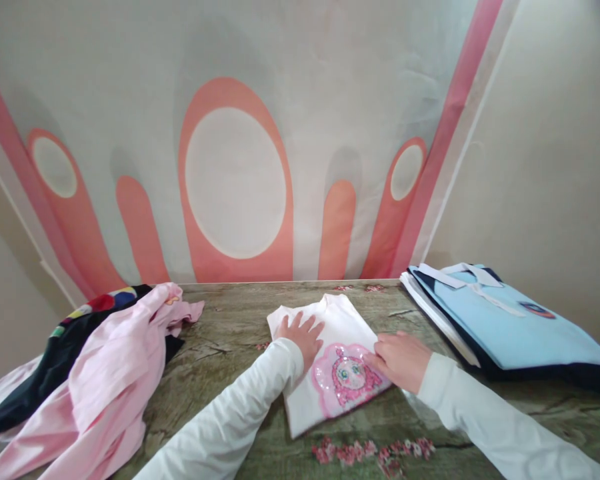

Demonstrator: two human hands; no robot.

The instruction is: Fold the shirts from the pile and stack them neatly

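A white T-shirt [300,407] with a pink cartoon print lies folded, slightly turned, in the middle of the table. My left hand [301,337] rests flat on its upper left part, fingers spread. At the shirt's right edge, beside the print, my right hand [403,360] has its fingers closed on the fabric. The thumb reaches over the print, and part of that edge is hidden under the hand.
Crumpled pink clothing [115,373] and a black garment [35,380] with coloured patches lie heaped at the left. Folded garments are stacked at the right, a light blue one [520,333] on top. A printed backdrop [310,133] rises behind the wood-patterned table [215,373].
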